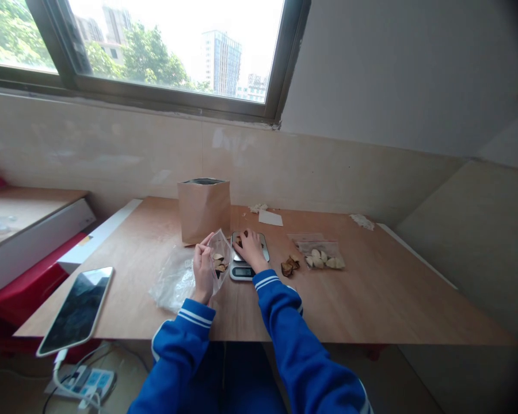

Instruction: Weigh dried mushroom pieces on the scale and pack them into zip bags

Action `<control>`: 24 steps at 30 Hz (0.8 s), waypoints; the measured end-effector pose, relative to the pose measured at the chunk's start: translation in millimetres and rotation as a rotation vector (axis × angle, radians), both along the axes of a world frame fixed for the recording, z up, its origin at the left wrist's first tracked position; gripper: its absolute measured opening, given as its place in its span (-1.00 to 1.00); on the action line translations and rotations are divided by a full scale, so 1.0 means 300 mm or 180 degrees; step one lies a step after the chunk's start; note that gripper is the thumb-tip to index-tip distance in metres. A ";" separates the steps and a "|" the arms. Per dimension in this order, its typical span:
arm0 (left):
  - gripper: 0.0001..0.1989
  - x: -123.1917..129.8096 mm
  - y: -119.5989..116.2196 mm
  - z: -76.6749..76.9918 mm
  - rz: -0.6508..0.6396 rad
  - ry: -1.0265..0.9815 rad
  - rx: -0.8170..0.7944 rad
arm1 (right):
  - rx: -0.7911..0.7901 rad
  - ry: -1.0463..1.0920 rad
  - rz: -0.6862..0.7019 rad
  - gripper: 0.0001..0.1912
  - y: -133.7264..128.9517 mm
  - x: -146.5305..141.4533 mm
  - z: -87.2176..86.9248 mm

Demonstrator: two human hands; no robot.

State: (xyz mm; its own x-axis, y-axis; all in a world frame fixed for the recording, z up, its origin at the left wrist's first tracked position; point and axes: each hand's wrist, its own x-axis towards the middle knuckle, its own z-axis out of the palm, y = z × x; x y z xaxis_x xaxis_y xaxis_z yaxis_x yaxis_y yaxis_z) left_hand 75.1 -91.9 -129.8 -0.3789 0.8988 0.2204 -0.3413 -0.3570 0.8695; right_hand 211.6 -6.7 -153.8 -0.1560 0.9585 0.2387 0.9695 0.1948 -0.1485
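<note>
My left hand (202,270) is closed on the edge of a small clear plastic bag (225,244), which is tilted with its mouth up. Dried brown slices (218,263) lie inside that bag. To its right stands a small kitchen scale (242,273) with a display at the front. Over the scale's plate, my right hand (251,248) curls its fingers around some dried brown slices (239,239), partly hidden by the fingers. A small pile of dried brown slices (290,265) rests on the table right of the scale.
A brown paper bag (205,210) stands open behind my left hand, and crumpled clear plastic bags (172,279) lie beside it. At right is a zip bag of pale slices (323,259). A white card (270,218) lies behind the scale; a plugged-in tablet (77,310) overhangs the left front edge.
</note>
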 end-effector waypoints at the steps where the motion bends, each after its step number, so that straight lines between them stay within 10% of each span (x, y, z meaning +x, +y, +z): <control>1: -0.82 0.002 0.000 0.003 0.0012 -0.0024 -0.0025 | 0.0026 -0.0029 -0.0015 -0.63 0.002 -0.001 -0.003; 16: -0.80 0.002 0.015 -0.053 -0.0012 0.0341 -0.0129 | 0.0529 0.0406 0.0315 -0.66 -0.022 0.059 -0.035; 24: -0.78 0.005 0.023 -0.061 0.0009 0.0371 -0.0150 | 0.0529 0.3033 -0.0153 -0.57 -0.040 0.026 0.049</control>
